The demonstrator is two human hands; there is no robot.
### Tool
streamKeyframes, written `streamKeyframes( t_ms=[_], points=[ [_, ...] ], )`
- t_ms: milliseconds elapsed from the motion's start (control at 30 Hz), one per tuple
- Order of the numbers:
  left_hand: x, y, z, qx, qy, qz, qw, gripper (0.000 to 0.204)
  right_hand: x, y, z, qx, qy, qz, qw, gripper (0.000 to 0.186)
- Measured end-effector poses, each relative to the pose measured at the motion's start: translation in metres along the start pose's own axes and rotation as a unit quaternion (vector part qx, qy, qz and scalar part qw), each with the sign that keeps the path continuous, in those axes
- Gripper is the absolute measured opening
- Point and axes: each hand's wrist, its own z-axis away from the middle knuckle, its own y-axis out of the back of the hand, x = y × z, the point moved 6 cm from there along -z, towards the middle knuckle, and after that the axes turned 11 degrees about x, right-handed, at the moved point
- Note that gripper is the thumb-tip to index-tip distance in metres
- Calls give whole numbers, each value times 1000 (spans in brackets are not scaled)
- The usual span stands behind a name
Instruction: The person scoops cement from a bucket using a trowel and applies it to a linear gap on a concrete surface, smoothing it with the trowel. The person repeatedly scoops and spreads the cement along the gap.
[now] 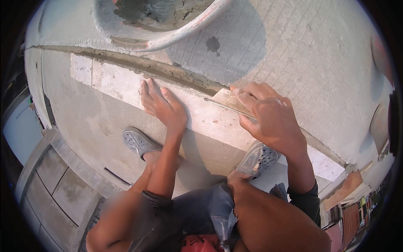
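Note:
My left hand [161,103] lies flat, fingers apart, on a white block [113,82] set in a row along a concrete ledge. My right hand [268,115] grips a flat metal trowel [228,103], whose blade rests on the top edge of the block row beside a strip of wet grey mortar [168,69]. Both forearms reach up from the lower edge. My feet in grey perforated shoes [138,142] stand on the lower concrete surface below the blocks.
A round grey pan [168,35] holding wet mortar sits on the upper concrete slab, casting a shadow. A dark wet spot [213,44] marks the slab. Below left lies a paved area; at lower right, rooftops show far down.

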Motion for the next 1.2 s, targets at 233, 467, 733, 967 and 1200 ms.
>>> streamKeyframes(
  t_ms=[233, 467, 733, 967, 1200],
  points=[
    [-3, -7, 3, -2, -1, -2, 1000, 57, 26, 14, -18, -13, -106, -132, 985, 58],
    [4, -2, 0, -3, -1, 8, 1000, 57, -25, -39, -47, 88, 11, 31, 996, 57],
    [-1, -1, 1, 3, -13, 16, 1000, 55, -34, -67, -49, 74, 120, 152, 978, 63],
    [2, -2, 1, 11, -12, 12, 1000, 57, -7, -62, -27, 71, 160, 140, 974, 64],
    [0, -4, 0, 5, -10, 12, 1000, 57, 44, -32, 45, 52, 94, 106, 989, 64]
  ],
)
